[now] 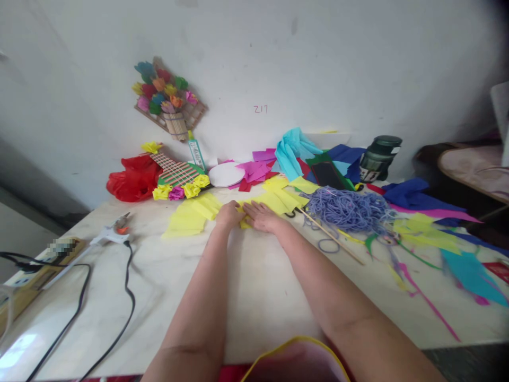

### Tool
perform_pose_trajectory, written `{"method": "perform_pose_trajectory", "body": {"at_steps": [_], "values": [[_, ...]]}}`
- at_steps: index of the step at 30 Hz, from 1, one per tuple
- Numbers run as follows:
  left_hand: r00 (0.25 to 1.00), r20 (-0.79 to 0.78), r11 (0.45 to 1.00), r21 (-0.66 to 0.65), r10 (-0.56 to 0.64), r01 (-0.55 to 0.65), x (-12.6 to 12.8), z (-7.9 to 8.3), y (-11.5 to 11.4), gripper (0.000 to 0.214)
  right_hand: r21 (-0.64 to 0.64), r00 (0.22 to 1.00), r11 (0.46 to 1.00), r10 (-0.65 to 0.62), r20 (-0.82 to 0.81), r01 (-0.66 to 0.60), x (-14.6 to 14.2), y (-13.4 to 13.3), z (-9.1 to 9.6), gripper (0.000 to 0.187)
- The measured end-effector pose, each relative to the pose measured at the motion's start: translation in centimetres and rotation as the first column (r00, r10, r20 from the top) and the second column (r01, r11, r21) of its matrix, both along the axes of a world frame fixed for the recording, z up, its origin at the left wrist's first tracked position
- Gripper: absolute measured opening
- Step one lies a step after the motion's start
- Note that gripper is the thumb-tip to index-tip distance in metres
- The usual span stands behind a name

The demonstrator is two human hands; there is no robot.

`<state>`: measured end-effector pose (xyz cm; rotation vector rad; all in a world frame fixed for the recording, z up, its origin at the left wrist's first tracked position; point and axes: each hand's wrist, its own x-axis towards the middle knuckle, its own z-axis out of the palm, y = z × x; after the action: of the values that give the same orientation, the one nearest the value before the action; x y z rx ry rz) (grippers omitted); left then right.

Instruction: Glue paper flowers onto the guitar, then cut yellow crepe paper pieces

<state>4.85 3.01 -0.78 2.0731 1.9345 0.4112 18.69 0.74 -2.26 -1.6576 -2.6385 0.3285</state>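
Both of my arms reach across the table to pieces of yellow crepe paper (193, 212). My left hand (228, 215) rests on a small yellow piece, its fingers bent and closed on the paper's edge. Right beside it, my right hand (260, 216) lies palm down over the paper with its fingers stretched out. The fingertips of the two hands nearly meet, and they hide much of the piece under them. More yellow sheets (283, 199) lie just past my right hand. A thin wooden stick (330, 236) lies to its right.
A tangle of purple yarn (348, 208) lies to the right, near a dark green jar (380, 159). A guitar-shaped craft (178, 172) and a red bag (133, 178) stand by the wall. Left are a glue gun (115, 229), black cords (129, 276) and a power strip (43, 265).
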Motion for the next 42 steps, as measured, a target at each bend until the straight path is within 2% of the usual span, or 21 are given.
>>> {"method": "perform_pose_trajectory", "body": {"at_steps": [2,4,8,12,19,23,28,38,42], "values": [[0.992,-0.087,0.995,-0.030,0.092,-0.094,0.1,0.5,-0.3,0.042,-0.007,1.000,1.000,-0.004,0.006,0.004,0.0,-0.1,0.2,0.058],[0.983,-0.151,0.990,-0.074,0.108,-0.121,0.3,1.0,-0.5,0.041,-0.008,1.000,1.000,-0.004,0.010,0.004,0.0,-0.2,0.3,0.059],[0.982,-0.178,0.986,-0.143,0.064,-0.090,0.6,1.3,-0.6,0.035,-0.011,1.000,1.000,-0.007,0.007,0.007,0.0,-0.2,0.3,0.058],[0.991,-0.133,0.984,-0.167,0.032,-0.054,0.6,1.3,-0.5,0.024,-0.013,1.000,1.000,-0.010,0.012,0.010,0.0,-0.1,0.1,0.059],[1.000,-0.013,0.996,-0.084,-0.018,0.017,0.1,0.3,0.0,0.020,0.033,1.000,0.999,-0.003,0.002,0.003,0.1,0.5,-0.8,0.060],[0.999,0.028,0.997,-0.070,-0.017,0.019,0.1,0.0,0.2,0.019,0.015,1.000,1.000,0.013,0.000,-0.013,0.3,0.7,-0.7,0.060],[0.998,0.061,0.999,-0.045,-0.004,0.007,0.2,-0.1,0.2,0.017,0.001,1.000,1.000,0.024,0.004,-0.024,0.4,0.6,-0.3,0.060],[0.997,0.054,0.997,0.062,-0.051,0.048,1.6,0.2,-0.8,0.019,-0.034,0.999,0.999,0.027,-0.044,-0.028,0.7,0.4,0.0,0.060],[0.990,0.110,0.994,0.073,-0.092,0.084,1.5,0.1,-0.8,0.019,-0.033,0.999,0.999,0.025,-0.030,-0.026,0.7,0.5,-0.2,0.057]]}}
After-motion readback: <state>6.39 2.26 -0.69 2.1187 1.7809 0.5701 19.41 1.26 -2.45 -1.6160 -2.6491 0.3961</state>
